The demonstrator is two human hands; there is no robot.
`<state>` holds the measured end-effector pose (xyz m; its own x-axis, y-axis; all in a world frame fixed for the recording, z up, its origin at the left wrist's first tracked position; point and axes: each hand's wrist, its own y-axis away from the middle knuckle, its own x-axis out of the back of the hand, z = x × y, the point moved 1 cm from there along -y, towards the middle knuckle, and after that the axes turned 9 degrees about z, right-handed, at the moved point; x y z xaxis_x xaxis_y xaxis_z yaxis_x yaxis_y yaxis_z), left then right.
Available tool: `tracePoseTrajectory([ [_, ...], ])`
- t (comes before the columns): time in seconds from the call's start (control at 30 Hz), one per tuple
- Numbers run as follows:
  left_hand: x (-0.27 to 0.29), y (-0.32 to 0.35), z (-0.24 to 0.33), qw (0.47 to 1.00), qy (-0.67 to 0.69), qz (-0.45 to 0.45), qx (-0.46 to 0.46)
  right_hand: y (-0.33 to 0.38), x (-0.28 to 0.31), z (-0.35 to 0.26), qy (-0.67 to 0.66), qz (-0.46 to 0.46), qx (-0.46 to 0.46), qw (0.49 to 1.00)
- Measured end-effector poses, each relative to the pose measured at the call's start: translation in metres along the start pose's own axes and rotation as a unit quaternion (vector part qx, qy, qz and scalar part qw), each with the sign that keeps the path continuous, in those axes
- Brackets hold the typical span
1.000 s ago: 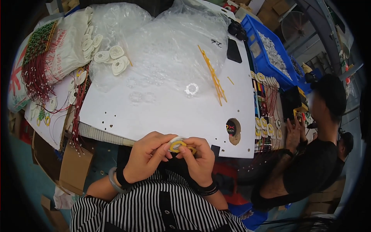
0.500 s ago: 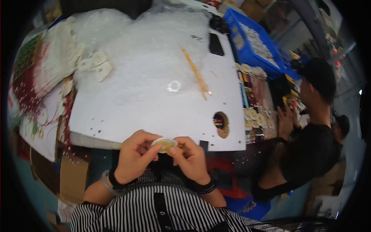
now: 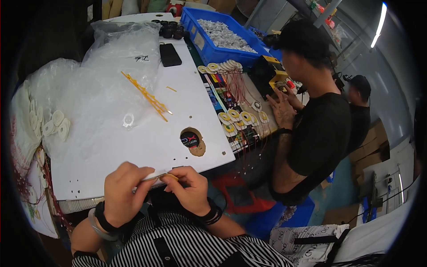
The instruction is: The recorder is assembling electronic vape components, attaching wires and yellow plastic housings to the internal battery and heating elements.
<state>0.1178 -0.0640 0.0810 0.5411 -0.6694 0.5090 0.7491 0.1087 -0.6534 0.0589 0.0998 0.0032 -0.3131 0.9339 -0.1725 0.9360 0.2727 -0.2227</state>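
Observation:
Near the front edge of the white table, both my hands hold a small white disc-shaped plastic part, seen nearly edge-on. Its left side is pinched between thumb and fingers of my left hand. My right hand grips the other side, where a yellow piece shows by the thumb tip. Fingers hide much of the part. Loose white discs of similar shape rest on plastic at the left. Beyond my hands, a bundle of thin yellow strips lies on the table.
A clear plastic bag covers the far table. A black phone lies near a blue crate of small pale parts. Wired white-and-yellow discs lie at the right, beside a co-worker. The tabletop has a round cutout.
The view has swung to the right, so the table appears farther left. The held part has tipped from showing its round face to nearly edge-on, still between both hands.

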Motion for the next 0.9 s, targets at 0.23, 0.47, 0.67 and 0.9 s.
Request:
tracePoseTrajectory([
  [0.23, -0.042, -0.093, -0.027, 0.897, 0.25, -0.132, 0.339, 0.0, 0.084, -0.014, -0.083, 0.15, 0.114, 0.978],
  [0.47, -0.16, -0.144, -0.082, 0.88, 0.232, -0.248, 0.33, 0.021, 0.167, -0.01, 0.009, 0.399, 0.084, 0.913],
  [0.67, -0.224, -0.158, -0.084, 0.945, 0.096, -0.254, 0.183, 0.047, 0.18, -0.009, -0.014, 0.431, 0.104, 0.896],
  [0.9, -0.229, -0.153, -0.091, 0.96, -0.044, -0.259, 0.101, 0.053, 0.133, -0.023, -0.012, 0.182, 0.067, 0.981],
])
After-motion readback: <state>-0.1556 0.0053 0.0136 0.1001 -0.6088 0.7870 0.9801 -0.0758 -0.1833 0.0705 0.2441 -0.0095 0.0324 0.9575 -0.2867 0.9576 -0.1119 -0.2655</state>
